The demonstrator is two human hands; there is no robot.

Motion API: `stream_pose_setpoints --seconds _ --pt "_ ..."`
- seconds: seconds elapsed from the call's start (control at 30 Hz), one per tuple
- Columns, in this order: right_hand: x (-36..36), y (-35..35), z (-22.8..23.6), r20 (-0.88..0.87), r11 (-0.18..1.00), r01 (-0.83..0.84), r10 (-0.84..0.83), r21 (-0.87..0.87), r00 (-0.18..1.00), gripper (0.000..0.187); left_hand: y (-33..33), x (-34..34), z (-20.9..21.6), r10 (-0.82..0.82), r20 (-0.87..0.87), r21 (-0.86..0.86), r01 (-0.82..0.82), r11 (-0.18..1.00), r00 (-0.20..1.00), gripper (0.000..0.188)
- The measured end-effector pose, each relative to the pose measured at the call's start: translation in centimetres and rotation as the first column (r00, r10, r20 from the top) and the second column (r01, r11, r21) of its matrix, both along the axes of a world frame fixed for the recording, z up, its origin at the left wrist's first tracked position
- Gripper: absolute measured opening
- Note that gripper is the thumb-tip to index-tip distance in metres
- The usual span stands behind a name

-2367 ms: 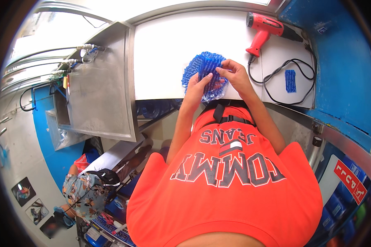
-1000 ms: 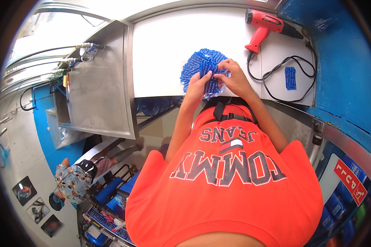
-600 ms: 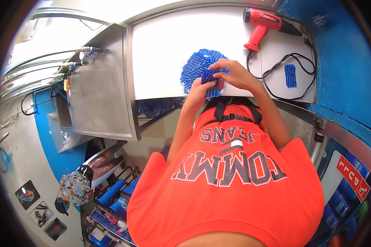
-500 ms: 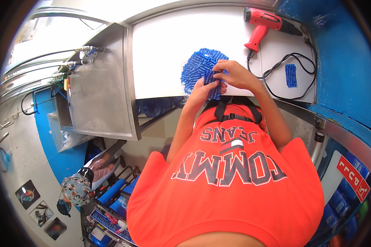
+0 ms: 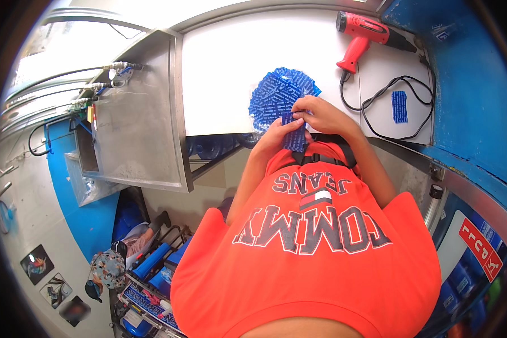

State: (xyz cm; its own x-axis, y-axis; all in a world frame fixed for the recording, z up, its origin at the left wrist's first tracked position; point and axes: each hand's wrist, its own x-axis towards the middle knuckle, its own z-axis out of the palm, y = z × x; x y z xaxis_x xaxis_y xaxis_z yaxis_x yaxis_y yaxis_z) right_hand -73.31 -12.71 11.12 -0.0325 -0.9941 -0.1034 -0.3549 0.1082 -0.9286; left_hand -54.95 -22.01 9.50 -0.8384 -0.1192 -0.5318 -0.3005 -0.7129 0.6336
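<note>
A stack of flat blue printed plastic bands [image 5: 294,139] is upright in my left hand [image 5: 276,134], its fingers closed round it close to my waist. At the stack's upper end my right hand [image 5: 316,114] has thumb and fingers pinched on the bands; whether one is separated cannot be seen. Just beyond both hands, a loose round heap of the same blue bands [image 5: 273,98] lies on clear plastic on the white table [image 5: 219,107]. A smaller bundle of blue bands [image 5: 399,107] lies apart, at the right.
A red heat gun [image 5: 356,49] lies at the far right of the table, its black cord [image 5: 370,102] looped around the small bundle. At left stands a metal panel [image 5: 141,124] with hoses. Another person [image 5: 108,267] is at the lower left. A blue wall [image 5: 467,84] borders the right.
Both hands have come slightly nearer my body with the stack. A few bands at the heap's right edge now stick out more. The other person has shifted a little.
</note>
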Motion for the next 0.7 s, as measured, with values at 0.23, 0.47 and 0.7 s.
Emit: stream_pose_setpoints --seconds 0.23,0.47,0.7 --pt "1.0 -5.0 -2.6 -0.198 0.98 0.106 -0.138 -0.166 0.971 0.018 -2.9 2.8 -2.4 0.425 -0.023 0.132 -0.419 0.898 0.905 0.047" --pt "4.0 -6.1 -5.9 -0.715 0.979 -0.094 -0.064 -0.179 0.696 0.025 -7.1 5.5 -1.8 0.66 -0.014 -0.305 -0.632 0.712 0.751 0.046" --pt "0.2 -7.0 -1.9 -0.223 1.0 -0.014 0.012 -0.01 0.975 0.017 -8.1 3.8 -1.3 0.603 -0.008 -0.443 -0.543 0.713 0.798 0.046"
